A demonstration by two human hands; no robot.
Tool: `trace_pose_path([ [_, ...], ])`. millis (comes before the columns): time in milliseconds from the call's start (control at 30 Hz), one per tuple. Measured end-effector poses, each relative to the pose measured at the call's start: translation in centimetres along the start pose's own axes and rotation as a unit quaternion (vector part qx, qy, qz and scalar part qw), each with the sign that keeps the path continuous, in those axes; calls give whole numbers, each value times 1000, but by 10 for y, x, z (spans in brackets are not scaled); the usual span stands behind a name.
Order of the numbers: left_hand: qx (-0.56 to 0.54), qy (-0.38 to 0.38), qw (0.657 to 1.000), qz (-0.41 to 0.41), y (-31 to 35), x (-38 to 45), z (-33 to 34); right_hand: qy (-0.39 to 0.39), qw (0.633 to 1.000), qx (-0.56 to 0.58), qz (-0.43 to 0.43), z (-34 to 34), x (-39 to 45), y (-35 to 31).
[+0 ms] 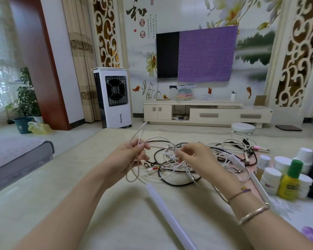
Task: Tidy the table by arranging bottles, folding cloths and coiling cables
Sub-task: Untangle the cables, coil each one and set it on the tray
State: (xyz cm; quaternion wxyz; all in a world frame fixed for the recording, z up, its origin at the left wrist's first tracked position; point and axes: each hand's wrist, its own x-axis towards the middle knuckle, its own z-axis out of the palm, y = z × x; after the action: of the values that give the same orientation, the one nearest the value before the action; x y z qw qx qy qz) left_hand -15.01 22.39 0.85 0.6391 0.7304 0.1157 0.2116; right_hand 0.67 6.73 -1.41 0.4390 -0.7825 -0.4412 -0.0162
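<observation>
Looking down from your head camera, you see a thin, pale braided cable stretched between your hands at mid-frame. Your left hand has its fingers closed on it, loops dangling below and one end sticking up. Your right hand pinches the same cable between thumb and fingertips. Just behind lies a tangle of smooth black and white cords on the beige table. Round plastic bottles cluster at right.
</observation>
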Motion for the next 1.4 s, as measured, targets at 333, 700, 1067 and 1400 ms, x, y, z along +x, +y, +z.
trace_pose_path([
  [333, -34, 35, 999, -19, -8, 9, 36, -137, 921, 362, 41, -16, -5, -25],
  [700, 58, -60, 996, 36, -15, 8, 43, -97, 934, 343, 8, -11, -2, -24],
  [1067, -76, 91, 993, -18, -9, 8, 25, -162, 974, -150, -56, 5, -7, -4],
  [1400, -359, 157, 920, -27, -4, 8, -3, -261, 958, 122, -2, -11, -8, -16],
])
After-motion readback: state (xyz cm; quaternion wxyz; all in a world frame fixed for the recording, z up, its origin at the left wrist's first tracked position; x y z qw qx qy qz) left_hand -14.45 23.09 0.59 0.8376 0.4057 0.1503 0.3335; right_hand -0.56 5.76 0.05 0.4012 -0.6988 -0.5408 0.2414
